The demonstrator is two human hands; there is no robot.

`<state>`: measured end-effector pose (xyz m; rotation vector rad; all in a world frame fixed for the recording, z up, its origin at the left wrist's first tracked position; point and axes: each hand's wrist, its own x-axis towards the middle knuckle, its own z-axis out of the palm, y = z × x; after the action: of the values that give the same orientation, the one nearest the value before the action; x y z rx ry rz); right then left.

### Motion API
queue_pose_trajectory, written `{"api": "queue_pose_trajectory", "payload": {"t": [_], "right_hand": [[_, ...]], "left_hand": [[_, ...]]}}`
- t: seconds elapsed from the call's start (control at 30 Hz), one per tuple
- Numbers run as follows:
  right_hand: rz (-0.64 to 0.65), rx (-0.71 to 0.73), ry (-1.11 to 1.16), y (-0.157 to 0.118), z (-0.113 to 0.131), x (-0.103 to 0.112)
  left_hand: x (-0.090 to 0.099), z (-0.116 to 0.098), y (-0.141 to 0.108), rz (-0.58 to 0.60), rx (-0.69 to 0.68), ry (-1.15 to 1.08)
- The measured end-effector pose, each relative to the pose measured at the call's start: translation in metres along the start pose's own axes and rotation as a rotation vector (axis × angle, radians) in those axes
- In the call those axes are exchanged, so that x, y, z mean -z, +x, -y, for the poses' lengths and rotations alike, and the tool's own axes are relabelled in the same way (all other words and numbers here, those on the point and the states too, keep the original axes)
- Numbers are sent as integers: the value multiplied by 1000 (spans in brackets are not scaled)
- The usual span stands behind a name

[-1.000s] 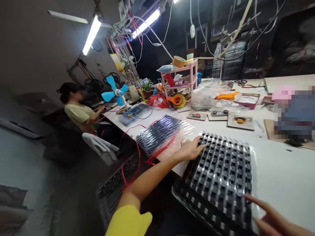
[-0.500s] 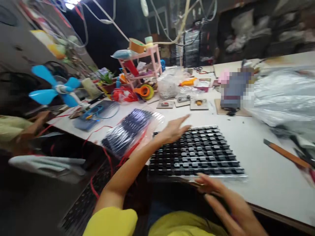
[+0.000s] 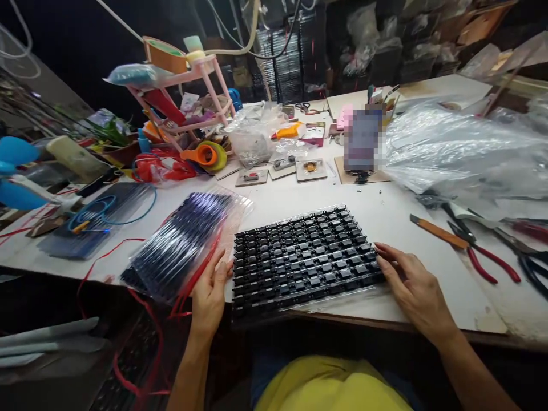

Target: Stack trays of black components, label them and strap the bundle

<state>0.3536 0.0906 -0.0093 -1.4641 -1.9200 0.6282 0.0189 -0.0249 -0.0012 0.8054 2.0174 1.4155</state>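
Note:
A clear plastic tray (image 3: 299,257) with rows of small black parts lies at the front of the white table, turned slightly. My left hand (image 3: 210,288) is at its left edge, fingers bent and fingertips against the side. At the opposite edge, my right hand (image 3: 409,282) grips the tray's corner area between thumb and fingers. Just left of my left hand rests a stack of similar filled trays (image 3: 184,240) in clear plastic, with red ribbon (image 3: 199,265) along its side.
Red-handled pliers (image 3: 483,262) and an orange-brown cutter (image 3: 439,231) lie at right, below a heap of clear plastic bags (image 3: 466,154). A pink rack (image 3: 209,85) with tape rolls stands at back left. A blue fan (image 3: 17,171) is at far left. The table's front edge runs below the tray.
My left hand has drawn back from above the tray to its left edge. My right hand has moved out to the right edge. The tray has turned slightly, and the view has swung right.

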Motion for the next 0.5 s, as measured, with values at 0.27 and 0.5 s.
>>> {"api": "queue_pose_trajectory", "payload": {"t": [0.27, 0.5], "right_hand": [[-29, -97, -40, 9, -16, 22], [-3, -106, 45, 17, -21, 21]], "left_hand": [[-42, -13, 35, 199, -93, 25], [-57, -13, 35, 157, -114, 6]]}}
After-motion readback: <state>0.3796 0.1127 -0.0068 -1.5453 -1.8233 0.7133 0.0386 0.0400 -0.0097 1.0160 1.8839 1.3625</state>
